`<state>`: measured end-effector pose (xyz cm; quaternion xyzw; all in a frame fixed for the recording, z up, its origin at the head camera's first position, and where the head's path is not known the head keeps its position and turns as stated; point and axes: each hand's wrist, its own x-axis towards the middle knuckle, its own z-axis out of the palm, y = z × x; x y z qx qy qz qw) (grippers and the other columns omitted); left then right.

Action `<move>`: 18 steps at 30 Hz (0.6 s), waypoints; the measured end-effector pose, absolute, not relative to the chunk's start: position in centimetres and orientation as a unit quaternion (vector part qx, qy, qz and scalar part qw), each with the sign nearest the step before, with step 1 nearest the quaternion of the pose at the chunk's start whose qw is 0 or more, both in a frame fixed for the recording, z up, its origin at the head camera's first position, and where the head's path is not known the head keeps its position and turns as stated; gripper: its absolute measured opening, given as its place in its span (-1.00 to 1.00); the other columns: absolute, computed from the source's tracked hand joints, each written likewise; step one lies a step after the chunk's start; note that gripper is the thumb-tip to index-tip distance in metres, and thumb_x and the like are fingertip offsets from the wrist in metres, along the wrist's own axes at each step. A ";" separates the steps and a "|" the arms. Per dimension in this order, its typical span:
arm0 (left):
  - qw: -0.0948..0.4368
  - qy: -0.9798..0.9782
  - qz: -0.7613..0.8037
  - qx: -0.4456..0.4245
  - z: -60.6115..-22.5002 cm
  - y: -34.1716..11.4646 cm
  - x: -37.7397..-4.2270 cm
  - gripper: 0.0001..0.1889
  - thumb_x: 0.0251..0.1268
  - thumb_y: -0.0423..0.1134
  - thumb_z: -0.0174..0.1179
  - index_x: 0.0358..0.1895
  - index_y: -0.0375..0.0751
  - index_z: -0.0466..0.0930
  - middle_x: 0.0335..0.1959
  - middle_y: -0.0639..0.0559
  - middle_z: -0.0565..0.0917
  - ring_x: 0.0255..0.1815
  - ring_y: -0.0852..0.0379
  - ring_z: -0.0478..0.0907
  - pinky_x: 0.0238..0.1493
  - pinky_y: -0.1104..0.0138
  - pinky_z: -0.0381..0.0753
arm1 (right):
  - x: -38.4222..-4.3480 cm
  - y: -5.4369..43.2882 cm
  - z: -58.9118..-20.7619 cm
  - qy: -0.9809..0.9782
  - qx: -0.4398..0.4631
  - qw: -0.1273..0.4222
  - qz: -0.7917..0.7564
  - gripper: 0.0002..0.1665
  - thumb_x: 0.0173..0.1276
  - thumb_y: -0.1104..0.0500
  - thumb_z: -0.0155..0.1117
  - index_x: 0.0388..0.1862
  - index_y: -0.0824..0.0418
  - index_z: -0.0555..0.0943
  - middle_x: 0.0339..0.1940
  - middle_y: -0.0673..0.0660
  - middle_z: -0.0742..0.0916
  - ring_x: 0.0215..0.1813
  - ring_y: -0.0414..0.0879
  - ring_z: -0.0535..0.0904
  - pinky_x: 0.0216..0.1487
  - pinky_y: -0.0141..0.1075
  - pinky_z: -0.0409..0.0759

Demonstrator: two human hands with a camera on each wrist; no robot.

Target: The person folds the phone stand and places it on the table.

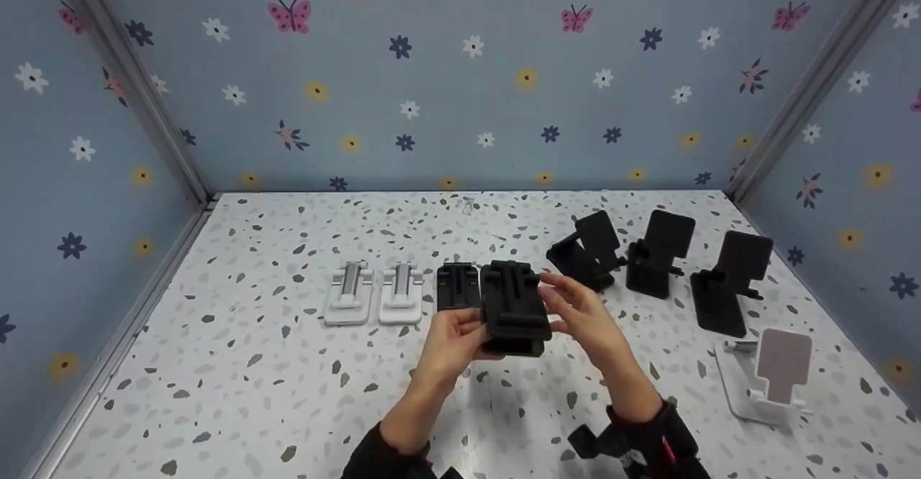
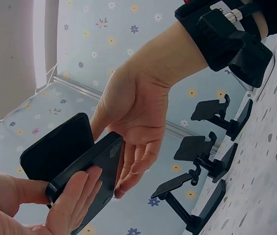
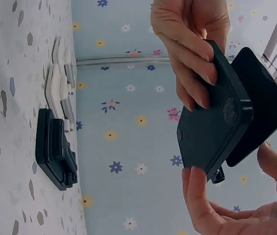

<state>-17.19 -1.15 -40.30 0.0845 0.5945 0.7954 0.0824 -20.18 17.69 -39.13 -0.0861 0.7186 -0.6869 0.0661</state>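
Note:
Above the table's middle is a black folding phone stand [image 1: 514, 299], its plate partly raised from its base. My left hand [image 1: 453, 342] grips the stand's base at the left side; in the left wrist view the thumb lies between base and plate [image 2: 57, 147]. From the other side my right hand [image 1: 586, 321] pinches the stand, fingers on the base [image 3: 216, 117] and thumb at the plate's edge. Just behind, another black phone stand [image 1: 457, 285] lies folded on the table, partly hidden by the left hand and the held stand.
Two folded white phone stands [image 1: 350, 295] lie left of the black one. Three unfolded black stands [image 1: 651, 256] stand at the back right, with an unfolded white stand [image 1: 781, 367] nearer the front. Flowered panels [image 1: 460, 105] wall the speckled table [image 1: 252, 393] at back and sides.

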 end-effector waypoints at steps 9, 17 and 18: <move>0.091 0.593 0.796 0.083 -40.2 -1.1 -17.3 -0.72 0.16 -0.54 -0.01 -0.08 -0.70 0.37 -0.28 -0.40 0.59 -0.35 -0.01 0.61 -0.38 0.27 0.66 | -20.1 17.9 -39.2 0.649 -0.108 0.147 -0.739 -0.36 0.32 0.25 0.05 0.23 0.57 0.08 -0.24 0.10 0.63 -0.22 -0.13 0.57 -0.20 -0.28 0.61; 0.115 0.550 0.824 0.076 -39.8 -1.2 -17.4 -0.62 0.39 -0.34 -0.19 0.02 -0.72 0.28 -0.18 -0.39 0.56 -0.27 0.03 0.60 -0.19 0.27 0.61 | -20.4 18.2 -39.1 0.656 -0.080 0.099 -0.744 -0.39 0.29 0.29 0.07 0.21 0.56 0.12 -0.22 0.16 0.62 -0.24 -0.12 0.58 -0.23 -0.32 0.62; 0.118 0.544 0.827 0.073 -39.8 -1.2 -17.5 -0.59 0.41 -0.30 -0.21 0.02 -0.72 0.27 -0.18 -0.39 0.56 -0.26 0.03 0.60 -0.19 0.27 0.61 | -20.5 18.2 -39.1 0.657 -0.076 0.096 -0.744 -0.39 0.29 0.30 0.06 0.21 0.56 0.12 -0.22 0.17 0.62 -0.24 -0.12 0.58 -0.24 -0.32 0.62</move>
